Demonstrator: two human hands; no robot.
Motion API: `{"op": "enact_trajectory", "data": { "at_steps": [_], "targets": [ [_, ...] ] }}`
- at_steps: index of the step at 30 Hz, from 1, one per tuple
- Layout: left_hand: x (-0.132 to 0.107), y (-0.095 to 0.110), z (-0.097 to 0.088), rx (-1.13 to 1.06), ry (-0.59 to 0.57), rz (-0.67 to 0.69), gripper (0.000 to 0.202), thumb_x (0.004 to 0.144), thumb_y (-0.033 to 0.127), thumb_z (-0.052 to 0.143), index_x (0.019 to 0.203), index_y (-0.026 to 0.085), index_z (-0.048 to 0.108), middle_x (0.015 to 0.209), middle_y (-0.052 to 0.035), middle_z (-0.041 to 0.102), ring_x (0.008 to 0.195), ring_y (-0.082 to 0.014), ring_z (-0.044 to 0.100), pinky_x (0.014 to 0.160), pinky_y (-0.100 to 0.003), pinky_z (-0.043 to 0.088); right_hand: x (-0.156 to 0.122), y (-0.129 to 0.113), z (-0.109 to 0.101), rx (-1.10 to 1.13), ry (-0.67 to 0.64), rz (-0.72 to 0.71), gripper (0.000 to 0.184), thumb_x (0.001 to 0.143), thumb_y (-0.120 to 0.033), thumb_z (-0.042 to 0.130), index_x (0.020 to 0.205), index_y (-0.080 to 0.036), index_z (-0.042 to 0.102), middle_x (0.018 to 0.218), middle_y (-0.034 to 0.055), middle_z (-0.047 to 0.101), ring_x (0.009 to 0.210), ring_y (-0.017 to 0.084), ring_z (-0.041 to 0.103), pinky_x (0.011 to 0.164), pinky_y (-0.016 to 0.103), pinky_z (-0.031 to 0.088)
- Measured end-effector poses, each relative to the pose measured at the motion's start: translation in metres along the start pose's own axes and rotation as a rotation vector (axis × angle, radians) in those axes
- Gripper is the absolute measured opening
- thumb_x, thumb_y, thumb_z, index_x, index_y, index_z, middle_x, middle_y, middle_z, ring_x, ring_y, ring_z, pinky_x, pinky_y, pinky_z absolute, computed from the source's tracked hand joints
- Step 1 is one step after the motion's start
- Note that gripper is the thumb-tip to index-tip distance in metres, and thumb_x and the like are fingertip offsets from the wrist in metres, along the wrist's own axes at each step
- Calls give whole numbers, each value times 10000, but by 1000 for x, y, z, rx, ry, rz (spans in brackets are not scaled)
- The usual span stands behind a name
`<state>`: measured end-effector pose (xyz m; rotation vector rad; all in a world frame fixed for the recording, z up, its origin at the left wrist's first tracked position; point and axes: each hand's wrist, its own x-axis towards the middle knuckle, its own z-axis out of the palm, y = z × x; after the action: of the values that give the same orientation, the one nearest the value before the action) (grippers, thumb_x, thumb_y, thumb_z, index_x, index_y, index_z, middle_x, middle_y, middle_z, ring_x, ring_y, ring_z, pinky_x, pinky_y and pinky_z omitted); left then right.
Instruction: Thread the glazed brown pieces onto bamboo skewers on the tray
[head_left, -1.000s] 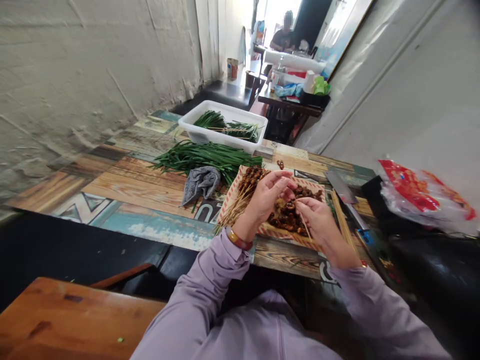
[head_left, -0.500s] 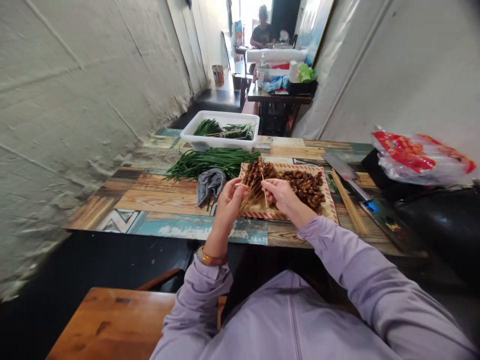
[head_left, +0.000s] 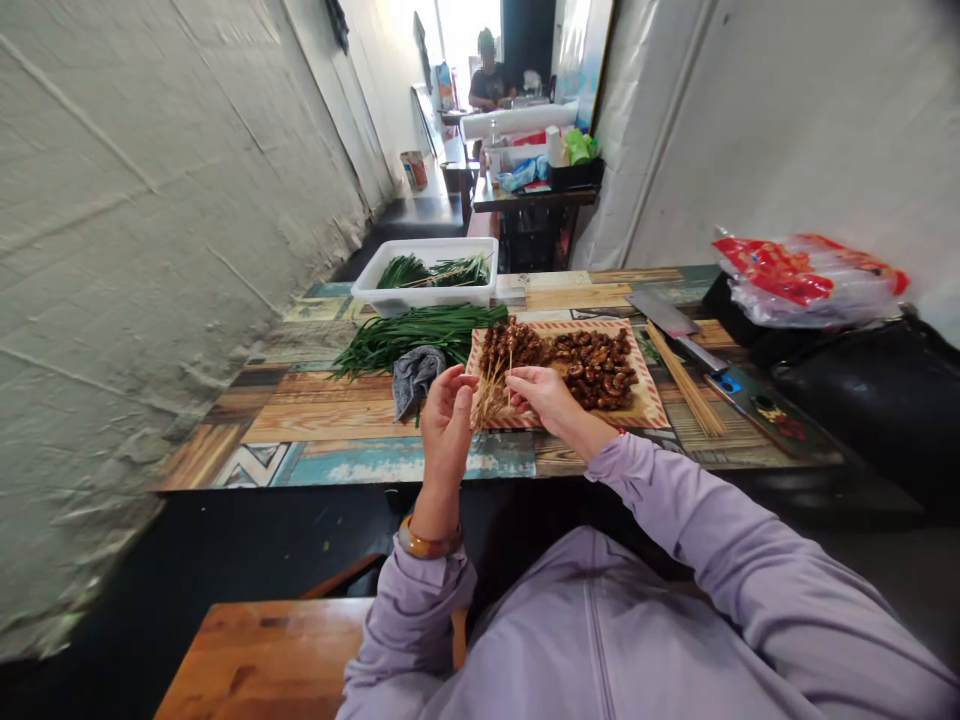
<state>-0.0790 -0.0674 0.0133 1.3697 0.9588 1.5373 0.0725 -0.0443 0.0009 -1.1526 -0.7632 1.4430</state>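
My right hand (head_left: pixel 541 392) pinches a thin bamboo skewer (head_left: pixel 511 362) above the striped paper-lined tray (head_left: pixel 654 402). The skewer's far end reaches the heap of loaded skewers (head_left: pixel 517 340), whose brown glossy pieces sit at the back left of the tray. Bare stick ends (head_left: pixel 489 398) of that heap fan toward me. Just left of them, my left hand (head_left: pixel 448 420) is raised with thumb and fingers apart, and no object shows in it. Loose brown glossy pieces (head_left: pixel 600 365), perhaps silkworm pupae, fill the tray's right half.
Behind my left hand lie a grey cloth (head_left: pixel 415 380) and long green chives (head_left: pixel 412 338). A white tub (head_left: pixel 426 302) of bundled chives stands farther back. To the right are spare skewers (head_left: pixel 686 385), a cleaver (head_left: pixel 679 325) and a plastic bag (head_left: pixel 814 275). A person (head_left: pixel 491 85) sits far off.
My view has shifted a little to the right. My left hand has drawn slightly away from the skewers, its fingers more spread; my right hand keeps its pinch on the skewer.
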Motion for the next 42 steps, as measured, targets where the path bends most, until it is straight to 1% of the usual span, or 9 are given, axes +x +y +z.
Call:
{"op": "enact_trajectory", "data": {
  "at_steps": [7,13,23,26,28,31,37,39,42],
  "targets": [
    [-7,20,8,-37,-21,23,342,870,393,586,1158,208,596,1026,-71,652,927,-149,623,876,-301,485,-4,6,20,125,-68,66,90,812,-179,662,761,-135,603,516,-40,584,409,48,516,380,131,416],
    [-23,36,13,-65,-28,3,325,866,376,598,1150,217,608,1043,-68,652,946,-148,630,896,-303,499,-6,5,31,237,-108,94,205,822,-293,679,720,-148,576,489,-49,567,387,40,480,376,132,380],
    [-46,55,38,-50,-103,-37,333,860,397,599,1152,239,610,1040,-59,641,832,-126,619,805,-276,510,-65,27,3,204,-278,65,409,676,-532,748,766,-146,647,646,-7,659,461,56,563,410,149,424],
    [-48,52,48,-47,-135,-57,319,864,385,597,1142,231,611,1022,-58,640,794,-116,612,771,-266,508,-85,33,-20,99,-390,90,421,686,-519,739,883,-153,669,656,-8,671,457,66,571,392,152,415],
    [-47,45,54,-56,-141,-74,300,866,374,596,1125,223,616,1001,-53,643,772,-105,605,770,-262,502,-97,31,-42,7,-359,59,384,732,-462,711,958,-155,673,652,-14,670,452,60,558,390,147,402],
    [-42,30,63,-74,-143,-118,287,859,381,605,1095,219,619,965,-39,653,740,-95,604,765,-263,502,-107,21,-83,-164,-193,-25,306,797,-391,643,996,-161,680,646,-22,665,420,42,513,368,140,335],
    [-25,-3,85,-10,-100,-164,331,822,384,645,1087,190,605,911,-36,668,695,-96,616,677,-236,505,-107,-7,-178,-447,224,-317,317,860,-408,538,1020,-177,684,657,-4,663,455,91,536,457,215,418],
    [-21,-9,90,43,-83,-140,346,817,380,649,1094,179,601,910,-41,669,714,-99,624,686,-230,507,-108,-13,-207,-688,429,-420,287,868,-380,536,1014,-190,693,785,40,707,631,145,631,577,256,481],
    [-19,-16,90,114,-73,-109,359,818,379,643,1107,172,594,923,-47,667,751,-106,631,717,-236,511,-109,-20,-239,-1118,598,-508,258,887,-320,508,1024,-212,698,1004,83,708,902,213,650,788,330,494]
  ]
}}
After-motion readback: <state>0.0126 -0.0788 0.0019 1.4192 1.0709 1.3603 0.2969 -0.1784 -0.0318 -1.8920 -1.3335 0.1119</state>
